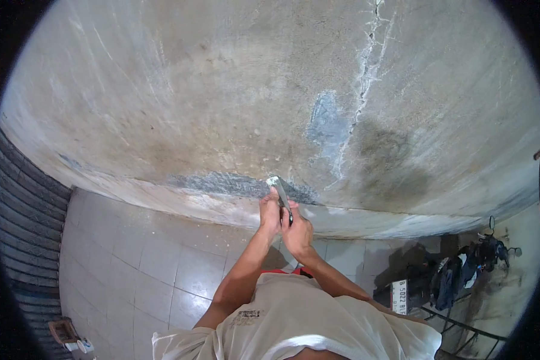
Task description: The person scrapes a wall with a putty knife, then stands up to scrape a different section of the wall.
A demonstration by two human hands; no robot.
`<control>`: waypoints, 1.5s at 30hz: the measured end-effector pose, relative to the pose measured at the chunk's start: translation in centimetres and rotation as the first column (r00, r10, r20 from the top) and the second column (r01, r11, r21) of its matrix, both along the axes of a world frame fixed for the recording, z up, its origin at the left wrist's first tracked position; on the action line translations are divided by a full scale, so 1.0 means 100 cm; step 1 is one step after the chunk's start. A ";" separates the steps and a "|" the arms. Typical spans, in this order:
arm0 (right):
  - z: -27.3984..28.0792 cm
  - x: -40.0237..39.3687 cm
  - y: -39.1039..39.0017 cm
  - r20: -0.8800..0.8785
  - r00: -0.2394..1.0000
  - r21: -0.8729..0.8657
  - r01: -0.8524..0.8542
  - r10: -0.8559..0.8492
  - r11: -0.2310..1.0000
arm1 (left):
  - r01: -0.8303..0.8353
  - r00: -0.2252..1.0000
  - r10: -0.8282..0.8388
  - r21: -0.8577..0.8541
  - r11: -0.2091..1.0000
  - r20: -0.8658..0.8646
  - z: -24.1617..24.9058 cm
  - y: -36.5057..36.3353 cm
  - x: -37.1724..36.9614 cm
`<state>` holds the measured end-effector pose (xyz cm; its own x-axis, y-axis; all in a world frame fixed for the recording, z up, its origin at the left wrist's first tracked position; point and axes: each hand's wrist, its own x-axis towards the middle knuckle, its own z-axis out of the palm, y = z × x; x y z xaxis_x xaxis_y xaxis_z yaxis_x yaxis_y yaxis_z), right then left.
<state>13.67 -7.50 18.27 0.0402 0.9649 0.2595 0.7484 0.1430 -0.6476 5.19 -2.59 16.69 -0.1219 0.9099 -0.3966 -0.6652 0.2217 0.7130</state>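
Observation:
In front of the wall, a putty knife point(283, 193) points upward, with a dab of white paste point(273, 180) at its tip. My right hand point(297, 231) is closed around its dark handle. Close beside it, my left hand point(270, 214) is closed against the blade, one finger reaching up just under the white dab. Behind the blade runs a rough grey scraped strip point(222, 183) low on the stained wall point(234, 108).
A long white-edged crack point(362, 90) descends the wall beside a bluish bare patch point(329, 123). A motorbike point(456, 270) stands at the right. Left is a ribbed dark shutter point(27, 210), with a small wooden-framed object point(63, 330) near it on the tiled floor point(126, 246).

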 end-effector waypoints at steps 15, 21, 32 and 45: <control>0.024 0.008 0.009 0.133 0.981 -0.134 -0.122 0.140 0.983 | -0.088 0.982 0.099 -0.068 0.994 0.163 -0.006 0.010 -0.005; 0.024 0.041 0.001 -0.168 0.898 -0.091 -0.425 0.407 0.900 | 0.051 0.988 -0.054 0.023 0.998 0.145 -0.007 -0.004 0.009; 0.022 0.035 -0.010 -0.166 0.942 -0.287 -0.331 0.293 0.899 | 0.042 0.981 -0.032 -0.045 0.998 0.192 -0.012 -0.011 0.014; 0.020 0.033 0.006 -0.275 0.897 -0.173 -0.399 0.345 0.900 | -0.046 0.974 0.044 0.001 0.999 0.224 -0.009 -0.007 0.014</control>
